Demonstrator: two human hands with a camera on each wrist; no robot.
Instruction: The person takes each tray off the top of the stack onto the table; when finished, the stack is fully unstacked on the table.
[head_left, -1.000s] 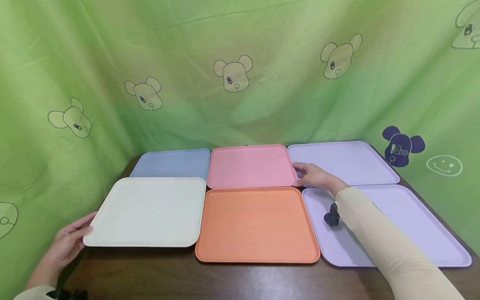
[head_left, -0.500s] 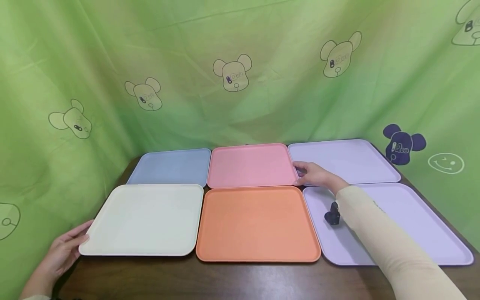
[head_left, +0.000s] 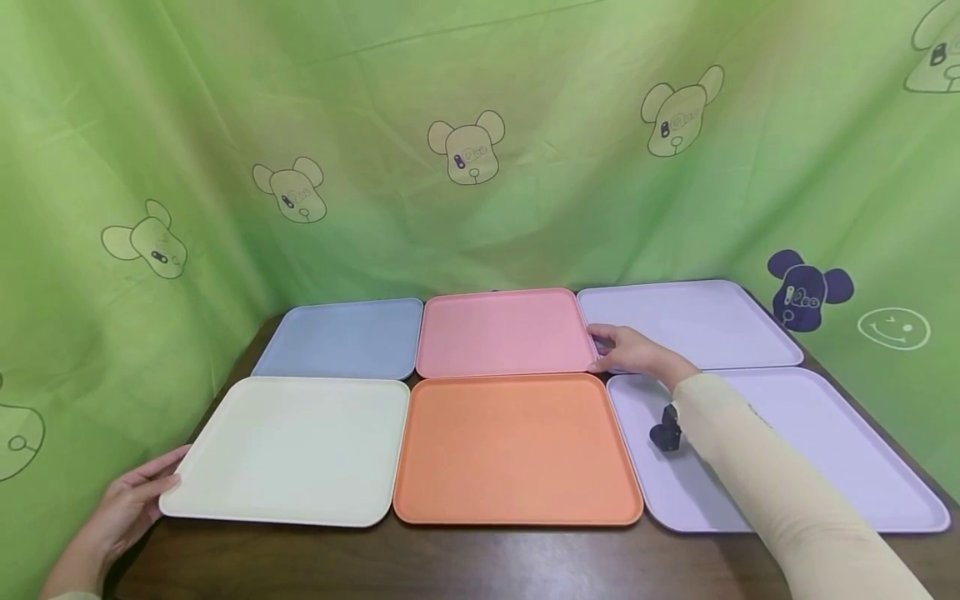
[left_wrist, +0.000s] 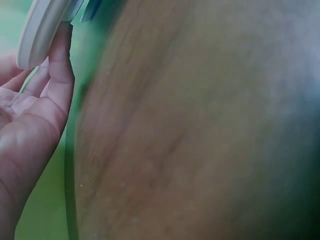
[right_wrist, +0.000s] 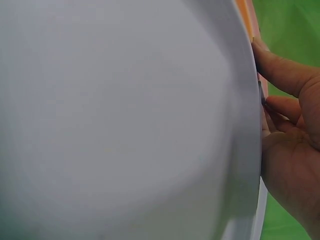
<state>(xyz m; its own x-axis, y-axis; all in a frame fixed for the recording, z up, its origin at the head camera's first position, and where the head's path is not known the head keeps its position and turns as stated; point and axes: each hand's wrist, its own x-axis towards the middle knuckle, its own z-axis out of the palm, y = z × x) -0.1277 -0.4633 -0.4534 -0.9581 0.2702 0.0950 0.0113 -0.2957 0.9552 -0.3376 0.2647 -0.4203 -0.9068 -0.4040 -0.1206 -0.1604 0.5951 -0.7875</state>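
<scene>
My left hand [head_left: 123, 508] holds the left rim of a white tray [head_left: 288, 450], thumb at the edge and fingers underneath. The left wrist view shows the tray's pale rim [left_wrist: 42, 35] between that hand's thumb and fingers. To its right lies an orange tray [head_left: 517, 450], close beside it. My right hand [head_left: 630, 350] touches the right edge of a pink tray [head_left: 506, 333], thumb and index finger spread along that edge. Part of the right hand's fingers is hidden behind a lavender tray's rim [right_wrist: 247, 120] in the right wrist view.
A blue-grey tray [head_left: 341, 337] lies at the back left. Two lavender trays are at the right, one behind [head_left: 690, 321] and one in front [head_left: 817, 450], under my right sleeve. The brown table [head_left: 450, 562] shows along the front. A green curtain [head_left: 375, 92] hangs behind.
The white tray has come down and nearer to me, uncovering more of the blue-grey tray, and then settled beside the orange one. My left hand moved with it; the right hand stayed.
</scene>
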